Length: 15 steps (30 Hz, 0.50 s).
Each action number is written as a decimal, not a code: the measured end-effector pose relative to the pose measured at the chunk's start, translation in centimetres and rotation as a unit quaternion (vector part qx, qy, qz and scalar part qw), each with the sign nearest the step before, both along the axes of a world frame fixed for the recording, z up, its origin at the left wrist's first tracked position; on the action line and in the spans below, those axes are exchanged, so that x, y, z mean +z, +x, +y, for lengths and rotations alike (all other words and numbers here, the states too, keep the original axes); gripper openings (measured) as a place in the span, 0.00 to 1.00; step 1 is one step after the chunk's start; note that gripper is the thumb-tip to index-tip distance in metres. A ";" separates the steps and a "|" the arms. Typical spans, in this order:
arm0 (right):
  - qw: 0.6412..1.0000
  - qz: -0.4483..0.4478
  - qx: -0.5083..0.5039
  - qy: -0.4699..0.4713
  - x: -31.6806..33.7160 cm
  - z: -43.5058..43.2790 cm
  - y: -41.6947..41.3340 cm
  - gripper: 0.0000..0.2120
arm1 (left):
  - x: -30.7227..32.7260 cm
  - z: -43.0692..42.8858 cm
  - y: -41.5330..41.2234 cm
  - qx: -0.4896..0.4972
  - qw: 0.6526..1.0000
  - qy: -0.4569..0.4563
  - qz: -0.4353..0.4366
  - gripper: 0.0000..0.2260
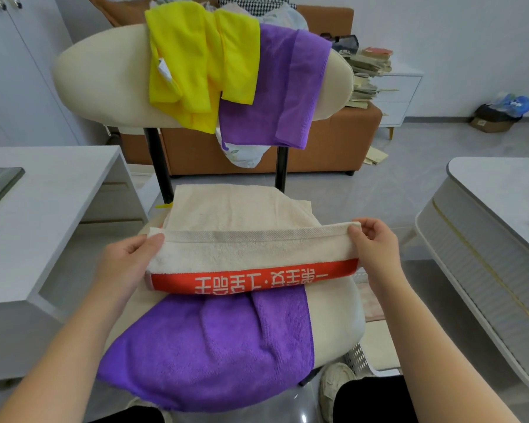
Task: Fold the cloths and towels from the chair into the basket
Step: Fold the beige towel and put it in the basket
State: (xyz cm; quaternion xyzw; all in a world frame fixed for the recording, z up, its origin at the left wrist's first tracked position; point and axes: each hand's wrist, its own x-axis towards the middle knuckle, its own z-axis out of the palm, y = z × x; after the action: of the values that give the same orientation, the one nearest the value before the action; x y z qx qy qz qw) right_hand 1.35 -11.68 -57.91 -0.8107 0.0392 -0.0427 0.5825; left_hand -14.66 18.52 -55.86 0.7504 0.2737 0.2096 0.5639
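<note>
On chair seat [333,315], one beige towel [251,248]

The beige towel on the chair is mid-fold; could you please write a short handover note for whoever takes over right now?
Left hand: pinches the left end of the beige towel's lifted near edge.
Right hand: pinches the right end.
Beige towel: spread on the chair seat, red band rolled under, fold half made.
Seat purple cloth: crumpled at the seat's front, unfolded.
Yellow cloths and hanging purple cloth: draped over the backrest.
Basket: only a corner shows below the seat; contents hidden.
Left: finish this fold, fold the others, put all in the basket.
</note>
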 end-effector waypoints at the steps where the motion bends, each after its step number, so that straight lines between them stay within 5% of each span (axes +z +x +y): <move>1: 1.000 -0.005 -0.001 0.002 0.1 -0.1 0.0 0.07 | 0.0 -0.1 0.0 -0.002 1.000 0.019 -0.005 0.08; 9: 0.975 -0.144 0.168 -0.027 1.9 3.7 -3.8 0.11 | 0.1 -3.3 1.4 -0.090 0.959 0.245 -0.109 0.12; 12: 0.939 -0.197 0.259 -0.107 1.5 5.4 -5.2 0.05 | 0.1 -5.3 2.4 -0.160 0.943 0.265 -0.125 0.11; 15: 0.906 -0.231 0.322 -0.148 0.8 6.8 -5.7 0.09 | -0.2 -6.5 3.2 -0.204 0.934 0.264 -0.129 0.12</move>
State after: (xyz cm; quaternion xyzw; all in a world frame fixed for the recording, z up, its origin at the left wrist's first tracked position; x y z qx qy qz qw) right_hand -4.33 -4.85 -57.15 -0.8235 -0.3671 -0.0444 0.4302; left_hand -11.45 11.97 -56.05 0.8785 -0.0257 0.2496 0.4065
